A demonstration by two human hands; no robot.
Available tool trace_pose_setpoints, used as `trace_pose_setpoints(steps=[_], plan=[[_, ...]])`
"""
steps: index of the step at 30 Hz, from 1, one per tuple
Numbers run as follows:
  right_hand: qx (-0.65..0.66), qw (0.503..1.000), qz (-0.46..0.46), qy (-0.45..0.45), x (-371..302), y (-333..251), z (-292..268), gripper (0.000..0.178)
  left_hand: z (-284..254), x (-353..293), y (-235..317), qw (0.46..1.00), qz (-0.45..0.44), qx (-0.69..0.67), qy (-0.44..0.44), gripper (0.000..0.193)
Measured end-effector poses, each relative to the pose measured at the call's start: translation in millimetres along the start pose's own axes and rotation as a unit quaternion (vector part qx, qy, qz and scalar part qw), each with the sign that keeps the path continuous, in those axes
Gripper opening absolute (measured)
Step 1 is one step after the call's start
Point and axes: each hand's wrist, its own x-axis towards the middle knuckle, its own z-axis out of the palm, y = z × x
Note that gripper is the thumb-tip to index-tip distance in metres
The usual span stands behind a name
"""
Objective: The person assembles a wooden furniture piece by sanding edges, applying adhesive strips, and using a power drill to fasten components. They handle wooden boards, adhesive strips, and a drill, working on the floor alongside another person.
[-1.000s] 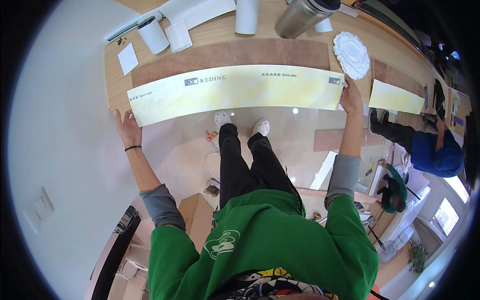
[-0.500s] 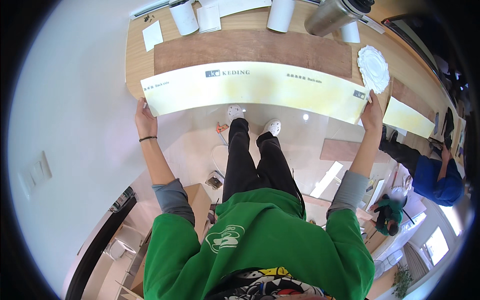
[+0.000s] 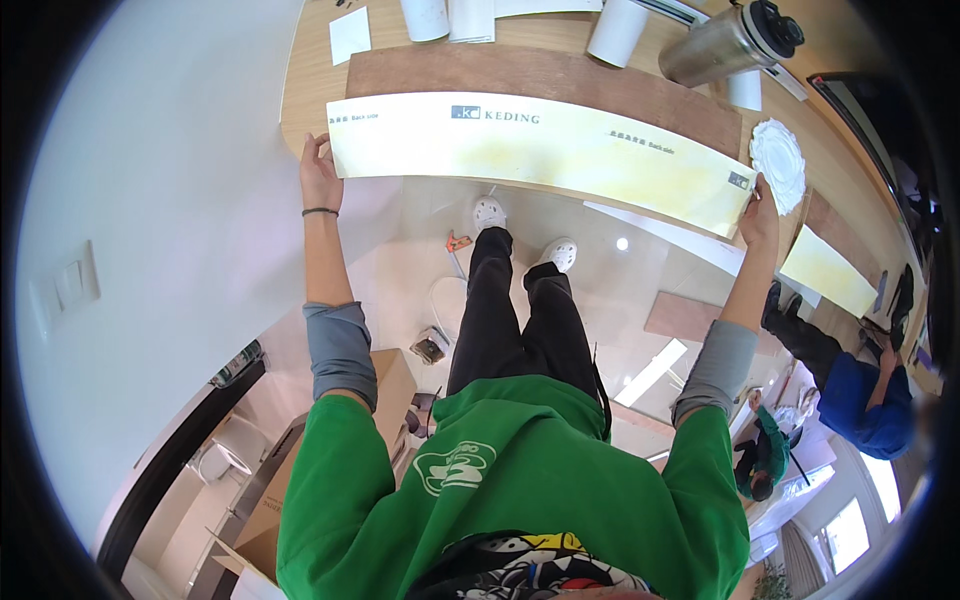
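A long, thin cream-coloured strip [image 3: 560, 160] with yellowish patches and dark print spans from one of my hands to the other. My left hand [image 3: 321, 182] is closed on its left end, thumb and fingers at the edge. At the opposite end, my right hand [image 3: 762, 217] grips the corner. Behind the strip, a brown wooden board [image 3: 540, 76] lies on the light wood table [image 3: 312, 92], its near part covered by the strip. Whether the two touch, I cannot tell.
White cylinders [image 3: 617, 32], a steel flask [image 3: 708, 50] and a ruffled white plate [image 3: 778, 165] stand or lie along the table. An orange-handled tool [image 3: 458, 242] lies by my feet. At right, a person in blue [image 3: 865, 405] works near another pale strip [image 3: 830, 270].
Both hands have carried the strip forward over the table, so it covers more of the brown board. The view has shifted slightly, bringing more of the flask into sight.
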Motion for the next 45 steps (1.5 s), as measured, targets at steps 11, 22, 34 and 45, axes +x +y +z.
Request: trace_pose_setpoints(steps=[11, 22, 34, 45], plan=[[-0.012, 0.999, -0.015, 0.034, 9, 5, 1, 0.033, -6, 19, -9, 0.981, 0.044, 0.173, 0.076, 0.052], [-0.24, 0.967, -0.048, 0.078, -25, 5, 25, 0.039, -10, 27, -22, 0.935, 0.103, 0.321, 0.106, 0.069], [-0.209, 0.969, -0.119, 0.059, -32, 10, 18, 0.028, -6, 31, -21, 0.934, 0.075, 0.337, 0.096, 0.068], [-0.269, 0.949, -0.16, 0.04, -33, 14, 14, 0.035, -11, 35, -13, 0.93, 0.075, 0.338, 0.122, 0.066]])
